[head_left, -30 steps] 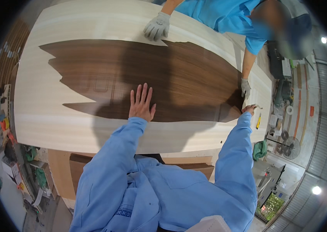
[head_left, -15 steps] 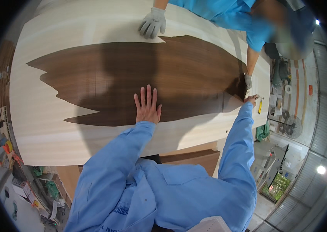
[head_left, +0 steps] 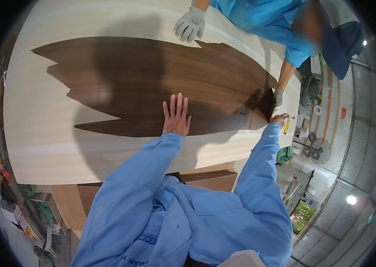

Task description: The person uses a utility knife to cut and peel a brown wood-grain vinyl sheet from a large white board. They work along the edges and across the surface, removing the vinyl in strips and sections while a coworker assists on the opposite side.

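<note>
- Look to the middle for the brown wood-grain area, set within a pale panel, jagged at the left, curved along the far side and narrowing to a point at the right.
- Resting on that brown surface, just inside its near edge, with the left hand; probably to steady the panel and carry some of the forward lean.
- Reaching with the right hand to the pointed right end, perhaps because of some edge or corner there to be handled.
- Well apart, one hand from the other, likely so as to brace at the middle while busy at the right.
- Sharing that right end with a co-worker's right-end glove, just farther off; too small to tell whether touching.
- Matched on the far side by the co-worker's far-side glove, spread at the brown border, apparently as a counter-hold.
- Note a yellow tool lying just beside the right hand, presumably put there for easy reach.
- Palm down on the left, with fingers straight, slightly parted and aimed at the far side, thumb out to the right; clamped on nothing.
- Stretched out on the right, with arm almost straight and fingers curled; cannot tell whether pinched on an edge or on something small.
</note>
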Tool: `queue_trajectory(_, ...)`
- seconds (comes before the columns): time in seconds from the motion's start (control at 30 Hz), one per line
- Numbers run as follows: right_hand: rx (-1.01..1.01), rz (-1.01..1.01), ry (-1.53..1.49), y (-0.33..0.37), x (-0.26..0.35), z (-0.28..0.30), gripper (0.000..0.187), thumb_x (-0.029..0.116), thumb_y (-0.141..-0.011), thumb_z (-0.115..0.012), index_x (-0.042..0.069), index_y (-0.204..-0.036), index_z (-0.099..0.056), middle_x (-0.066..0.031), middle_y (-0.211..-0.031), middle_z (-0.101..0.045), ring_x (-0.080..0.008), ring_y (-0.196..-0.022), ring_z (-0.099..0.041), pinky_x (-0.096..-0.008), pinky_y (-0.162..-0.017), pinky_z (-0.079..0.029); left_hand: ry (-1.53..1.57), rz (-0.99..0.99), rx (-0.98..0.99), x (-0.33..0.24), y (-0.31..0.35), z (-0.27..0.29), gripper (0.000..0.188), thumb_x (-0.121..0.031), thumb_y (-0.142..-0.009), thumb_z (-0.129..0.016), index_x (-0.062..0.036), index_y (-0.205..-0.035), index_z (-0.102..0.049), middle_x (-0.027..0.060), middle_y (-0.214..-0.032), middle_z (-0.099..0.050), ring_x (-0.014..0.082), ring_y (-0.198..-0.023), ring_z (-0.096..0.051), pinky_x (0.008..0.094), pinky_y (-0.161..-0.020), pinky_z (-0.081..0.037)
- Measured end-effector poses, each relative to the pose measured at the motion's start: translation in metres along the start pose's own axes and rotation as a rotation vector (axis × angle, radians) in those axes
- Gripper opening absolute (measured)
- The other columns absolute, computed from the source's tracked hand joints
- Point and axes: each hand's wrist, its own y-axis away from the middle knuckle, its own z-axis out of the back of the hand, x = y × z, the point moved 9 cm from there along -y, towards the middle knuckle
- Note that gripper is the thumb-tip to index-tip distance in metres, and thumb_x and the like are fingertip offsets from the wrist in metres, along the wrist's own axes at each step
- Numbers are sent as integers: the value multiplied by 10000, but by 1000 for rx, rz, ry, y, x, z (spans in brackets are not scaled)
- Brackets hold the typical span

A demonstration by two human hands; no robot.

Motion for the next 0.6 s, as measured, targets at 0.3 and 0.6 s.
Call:
queue_trajectory(0.3,-44,52,42,35,19,3,420,474,-977,-580,108,-778,-531,-60,-639,-540,-233,-532,-492,-410,-533,-416,-105,1,21,1,0,-2,736,-505,-1007,-434,-121,-1606,-247,144,-1684,-122,372,-1545,-123,609,-1234,-97)
queue_trajectory(0.6,75,-36,-205,23,28,33,277,381,-1005,-530,114,-940,-564,-88,-762,-607,-289,-647,-556,-482,-684,-515,62,-21,90,2,-2,-6,726,-470,-1003,-489,-114,-1597,-270,143,-1684,-136,386,-1546,-107,616,-1228,-97)
